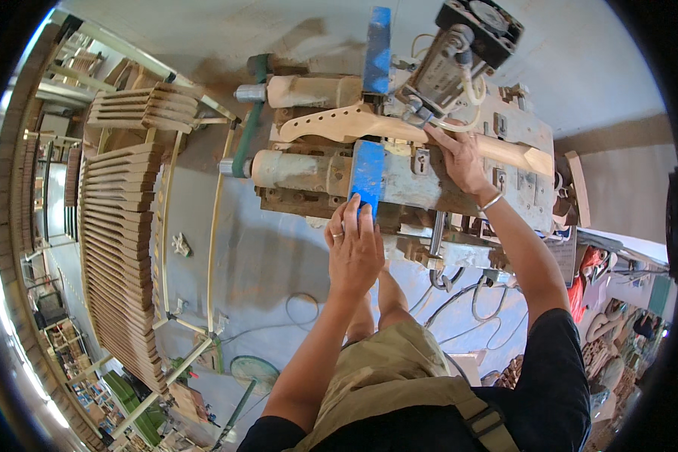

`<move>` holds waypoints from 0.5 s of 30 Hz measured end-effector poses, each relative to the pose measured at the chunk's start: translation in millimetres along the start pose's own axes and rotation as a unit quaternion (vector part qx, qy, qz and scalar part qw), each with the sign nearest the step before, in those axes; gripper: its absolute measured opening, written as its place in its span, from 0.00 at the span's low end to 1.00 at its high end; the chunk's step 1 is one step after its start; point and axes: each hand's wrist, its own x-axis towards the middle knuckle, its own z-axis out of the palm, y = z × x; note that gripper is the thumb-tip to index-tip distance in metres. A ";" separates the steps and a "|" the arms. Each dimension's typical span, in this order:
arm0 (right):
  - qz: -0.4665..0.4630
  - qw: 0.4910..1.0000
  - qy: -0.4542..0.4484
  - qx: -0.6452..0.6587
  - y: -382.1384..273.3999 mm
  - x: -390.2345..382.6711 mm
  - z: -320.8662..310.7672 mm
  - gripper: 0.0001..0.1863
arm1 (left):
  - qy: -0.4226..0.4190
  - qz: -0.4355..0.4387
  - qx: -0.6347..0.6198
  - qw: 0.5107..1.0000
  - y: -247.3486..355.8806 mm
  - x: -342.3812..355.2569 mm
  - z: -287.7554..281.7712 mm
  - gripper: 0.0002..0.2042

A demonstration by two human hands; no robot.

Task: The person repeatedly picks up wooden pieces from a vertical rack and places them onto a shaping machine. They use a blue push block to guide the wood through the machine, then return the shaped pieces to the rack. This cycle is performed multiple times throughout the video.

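Note:
A pale wooden guitar neck (339, 124) lies lengthwise across a worn grey machine (422, 184). Its headstock, with a row of holes, points left, and its other end points right. My right hand (463, 160) is on the neck just below the air cylinder (441, 71), fingers over the wood and a bangle on the wrist. My left hand (356, 245) has its bent fingers on the near end of a blue bar (368, 169), which stands at the machine's front edge. Part of the neck is hidden behind my right fingers and the cylinder.
Two rollers (301, 167) with a green belt (247, 135) stick out at the machine's left. A second blue bar (377, 53) rises behind. Several wooden necks (120, 226) hang on a rack at left. Cables and hoses (490, 301) trail over the floor near my legs.

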 end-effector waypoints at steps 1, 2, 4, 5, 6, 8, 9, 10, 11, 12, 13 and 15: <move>0.012 1.000 0.005 -0.015 -5.3 0.5 4.6 0.30 | 0.004 0.001 -0.001 1.000 -1.1 0.6 -1.4 0.27; 0.008 1.000 0.007 0.003 -6.5 1.8 4.6 0.30 | 0.007 0.002 -0.002 1.000 -2.6 0.8 -1.7 0.27; 0.004 1.000 0.014 0.017 -3.9 3.4 2.4 0.30 | 0.033 0.023 -0.002 0.999 -6.5 1.0 -3.1 0.29; 0.004 1.000 0.018 0.012 -1.5 2.7 2.7 0.30 | 0.039 0.002 -0.012 0.999 -5.1 1.2 -3.2 0.30; 0.005 1.000 0.022 0.007 -0.4 0.8 3.1 0.30 | 0.046 -0.019 -0.021 0.999 -2.8 1.5 -2.6 0.30; 0.019 0.999 0.024 0.012 -1.9 -1.6 6.9 0.30 | 0.053 -0.057 -0.011 0.997 -0.4 4.3 -2.2 0.33; 0.026 0.999 0.024 0.014 -2.0 -2.5 8.1 0.30 | 0.035 -0.068 0.000 0.997 0.1 5.5 -2.9 0.33; 0.020 0.999 0.033 0.013 -5.5 -3.5 9.7 0.30 | 0.017 -0.081 0.012 0.997 0.6 5.3 -4.3 0.32; 0.020 0.999 0.032 0.012 -5.7 -3.1 9.5 0.30 | -0.002 -0.093 0.024 0.995 1.1 5.9 -5.3 0.32; 0.019 0.999 0.032 0.011 -4.8 -1.4 8.6 0.31 | 0.001 -0.091 0.025 0.996 2.0 7.1 -6.2 0.31; 0.018 0.999 0.033 0.012 -5.9 -0.2 8.5 0.31 | 0.000 -0.088 0.031 0.996 1.2 6.7 -6.5 0.30; 0.010 0.999 0.042 -0.014 -8.8 -0.6 6.8 0.31 | -0.004 -0.084 0.045 0.995 -1.9 3.7 -4.2 0.29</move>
